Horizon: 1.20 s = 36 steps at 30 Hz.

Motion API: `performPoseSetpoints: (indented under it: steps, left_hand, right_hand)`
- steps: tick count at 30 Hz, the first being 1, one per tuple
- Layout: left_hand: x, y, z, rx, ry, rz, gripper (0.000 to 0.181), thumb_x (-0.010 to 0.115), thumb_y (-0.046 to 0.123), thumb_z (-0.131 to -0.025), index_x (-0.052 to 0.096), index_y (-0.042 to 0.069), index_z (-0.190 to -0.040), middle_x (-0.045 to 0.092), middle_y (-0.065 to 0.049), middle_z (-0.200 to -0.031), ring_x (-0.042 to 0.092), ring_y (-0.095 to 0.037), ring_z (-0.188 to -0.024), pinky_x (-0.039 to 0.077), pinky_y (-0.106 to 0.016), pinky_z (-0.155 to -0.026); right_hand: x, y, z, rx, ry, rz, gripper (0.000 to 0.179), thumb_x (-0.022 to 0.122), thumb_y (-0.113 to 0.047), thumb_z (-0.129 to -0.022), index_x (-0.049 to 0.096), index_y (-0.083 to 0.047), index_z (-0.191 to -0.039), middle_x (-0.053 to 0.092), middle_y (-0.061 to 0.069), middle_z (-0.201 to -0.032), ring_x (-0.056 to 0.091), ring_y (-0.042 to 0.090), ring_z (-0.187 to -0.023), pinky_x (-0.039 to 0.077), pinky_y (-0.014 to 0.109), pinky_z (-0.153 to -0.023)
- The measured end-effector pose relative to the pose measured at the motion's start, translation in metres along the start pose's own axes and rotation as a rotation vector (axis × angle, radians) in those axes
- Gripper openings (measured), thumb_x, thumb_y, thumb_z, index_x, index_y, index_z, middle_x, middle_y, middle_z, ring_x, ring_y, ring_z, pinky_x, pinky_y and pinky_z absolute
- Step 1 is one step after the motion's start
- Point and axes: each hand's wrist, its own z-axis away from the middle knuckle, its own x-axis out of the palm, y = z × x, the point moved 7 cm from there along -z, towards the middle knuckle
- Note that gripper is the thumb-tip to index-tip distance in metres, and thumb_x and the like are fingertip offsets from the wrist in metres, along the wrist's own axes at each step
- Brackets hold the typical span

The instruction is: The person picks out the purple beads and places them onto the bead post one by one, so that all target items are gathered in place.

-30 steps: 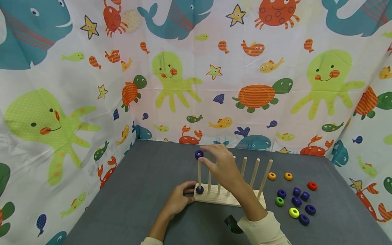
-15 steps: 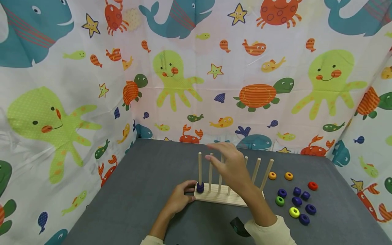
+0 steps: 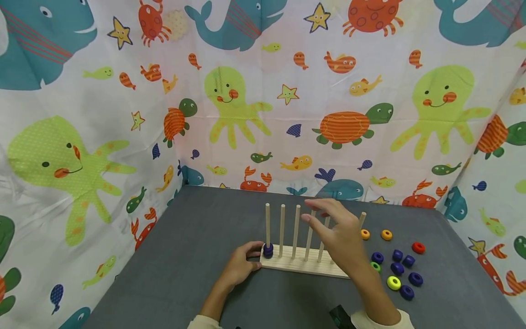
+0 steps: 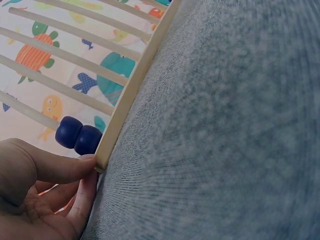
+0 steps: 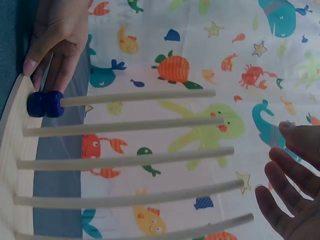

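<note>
A pale wooden peg board [image 3: 287, 264] with several upright pegs stands on the grey table. Two dark purple beads [image 3: 268, 251] are stacked at the foot of its leftmost peg. My left hand [image 3: 239, 266] holds the board's left end; in the left wrist view, the thumb [image 4: 65, 169] and fingers pinch that end just beside the beads [image 4: 88, 140]. My right hand [image 3: 343, 235] hovers over the right half of the board with nothing in it, overlapping some pegs. Its fingers [image 5: 282, 185] are loosely bent and apart from the peg tips in the right wrist view.
Right of the board lie loose beads: several purple ones [image 3: 397, 268], a yellow one [image 3: 393, 283], a green one [image 3: 375, 266], a red one [image 3: 418, 248] and two orange ones [image 3: 386, 235]. A sea-animal printed curtain [image 3: 255, 114] surrounds the table [image 3: 185, 256].
The second purple bead, earlier held at the leftmost peg's top, has dropped onto the first. My right hand has let go and moved right. The left hand has stayed on the board's end.
</note>
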Motion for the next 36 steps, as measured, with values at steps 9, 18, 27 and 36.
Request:
performPoseSetpoints:
  steps: [9, 18, 27, 36]
  left_hand:
    - [-0.002, 0.001, 0.001, -0.006, 0.002, 0.019, 0.06, 0.074, -0.009, -0.088, 0.062, 0.002, -0.145, 0.067, -0.021, -0.138, 0.065, -0.04, -0.127, 0.056, -0.052, -0.097]
    - [-0.001, -0.002, 0.0, -0.018, 0.007, 0.006, 0.059, 0.074, -0.01, -0.087, 0.063, 0.003, -0.144, 0.068, -0.021, -0.137, 0.066, -0.04, -0.126, 0.058, -0.049, -0.096]
    - [-0.001, -0.002, 0.0, -0.019, 0.011, 0.005, 0.059, 0.075, -0.01, -0.087, 0.064, 0.004, -0.143, 0.068, -0.02, -0.138, 0.066, -0.039, -0.127, 0.058, -0.049, -0.096]
    - [-0.001, -0.003, -0.001, -0.025, 0.013, -0.006, 0.059, 0.075, -0.009, -0.087, 0.064, 0.005, -0.143, 0.068, -0.019, -0.137, 0.066, -0.038, -0.126, 0.056, -0.051, -0.097]
  right_hand:
    - [-0.027, 0.02, 0.024, 0.104, 0.034, 0.007, 0.033, 0.082, -0.001, -0.09, 0.078, -0.008, -0.121, 0.078, 0.003, -0.112, 0.067, 0.01, -0.093, 0.05, 0.011, -0.084]
    - [-0.051, 0.045, 0.045, 0.234, 0.063, 0.057, 0.033, 0.083, -0.003, -0.09, 0.078, -0.006, -0.122, 0.078, 0.003, -0.108, 0.065, 0.001, -0.097, 0.048, 0.008, -0.088]
    - [-0.068, 0.07, 0.07, 0.317, 0.084, 0.121, 0.029, 0.083, -0.006, -0.091, 0.079, -0.008, -0.12, 0.077, 0.003, -0.106, 0.064, -0.007, -0.094, 0.048, 0.005, -0.084]
    - [-0.08, 0.097, 0.094, 0.434, 0.066, 0.21, 0.028, 0.08, -0.017, -0.097, 0.077, -0.007, -0.122, 0.077, 0.005, -0.109, 0.058, -0.01, -0.094, 0.045, 0.005, -0.082]
